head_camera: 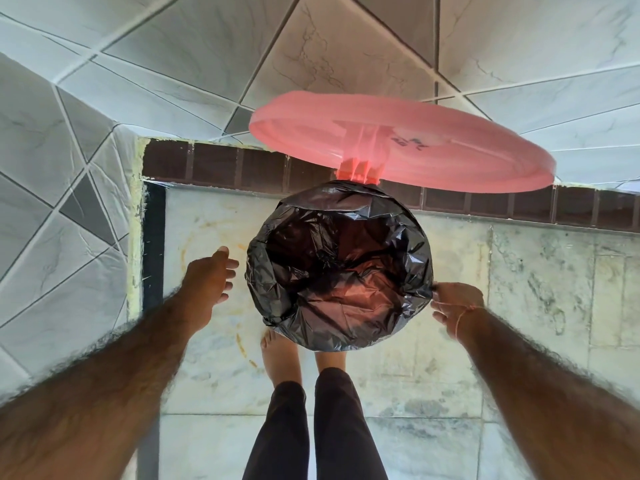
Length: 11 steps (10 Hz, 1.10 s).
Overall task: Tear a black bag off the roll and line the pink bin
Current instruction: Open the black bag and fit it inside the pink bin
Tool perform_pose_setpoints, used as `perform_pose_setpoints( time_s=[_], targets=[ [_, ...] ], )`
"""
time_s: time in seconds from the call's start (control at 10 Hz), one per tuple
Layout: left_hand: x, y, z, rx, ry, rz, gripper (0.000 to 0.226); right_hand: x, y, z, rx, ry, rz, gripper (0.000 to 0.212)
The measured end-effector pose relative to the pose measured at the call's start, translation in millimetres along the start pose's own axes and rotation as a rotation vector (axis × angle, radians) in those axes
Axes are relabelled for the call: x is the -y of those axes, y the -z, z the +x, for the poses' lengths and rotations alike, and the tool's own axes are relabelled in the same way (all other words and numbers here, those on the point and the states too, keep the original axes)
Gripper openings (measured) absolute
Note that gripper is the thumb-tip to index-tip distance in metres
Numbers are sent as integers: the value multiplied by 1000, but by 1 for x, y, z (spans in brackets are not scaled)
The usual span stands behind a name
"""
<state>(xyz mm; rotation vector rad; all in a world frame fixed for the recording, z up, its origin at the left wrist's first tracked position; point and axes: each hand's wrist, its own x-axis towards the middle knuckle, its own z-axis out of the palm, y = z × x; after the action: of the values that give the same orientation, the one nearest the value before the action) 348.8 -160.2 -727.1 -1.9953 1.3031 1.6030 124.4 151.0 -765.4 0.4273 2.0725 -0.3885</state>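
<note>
A black bag [337, 268] lines the pink bin, folded over the whole rim so the bin's wall is hidden; pink shows faintly through the plastic inside. The bin's pink lid [415, 143] stands raised on its hinge at the far side. My left hand [209, 277] hovers just left of the bin, fingers apart, holding nothing and not touching the bag. My right hand [457, 308] pinches the bag's folded edge at the bin's right rim. The roll of bags is out of view.
The bin stands on a pale marble floor [519, 271] near a tiled wall [86, 150] with a brown skirting strip [221, 168]. My bare feet [280, 353] are right at the bin's near side.
</note>
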Motion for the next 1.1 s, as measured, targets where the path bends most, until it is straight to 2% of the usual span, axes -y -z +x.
perform_pose_setpoints(
  time_s=[0.1, 0.2, 0.3, 0.4, 0.5, 0.6, 0.7, 0.8, 0.9, 1.0, 1.1],
  targets=[
    [-15, 7, -11, 6, -47, -30, 46, 5, 11, -16, -49, -38, 348, 20],
    [-47, 15, -29, 46, -110, -157, 36, 28, 32, -38, -91, 51, 528, 22],
    [-96, 22, -54, 132, -223, -359, 31, 68, 65, -69, 31, 151, 801, 22],
    [-139, 23, -79, 216, -300, -477, 32, 99, 97, -91, 133, 179, 871, 41],
    [-157, 16, -96, 253, -328, -342, 33, 114, 112, -106, 191, 250, 770, 34],
    [-160, 10, -107, 188, -322, -305, 26, 112, 116, -118, 217, 270, 662, 24],
    [-145, 10, -106, 131, -334, -186, 14, 100, 108, -124, 227, 224, 554, 26],
    [-117, 13, -101, 139, -279, -105, 5, 87, 90, -126, 237, 195, 417, 20],
    [-86, 7, -98, 76, -219, -65, 7, 74, 66, -125, 179, 224, 396, 19],
    [-60, -5, -94, 37, -225, 4, 16, 63, 31, -120, 63, 270, 296, 30],
    [-47, -20, -87, 6, -281, 80, 21, 60, 7, -118, 38, 281, 118, 52]
  ],
)
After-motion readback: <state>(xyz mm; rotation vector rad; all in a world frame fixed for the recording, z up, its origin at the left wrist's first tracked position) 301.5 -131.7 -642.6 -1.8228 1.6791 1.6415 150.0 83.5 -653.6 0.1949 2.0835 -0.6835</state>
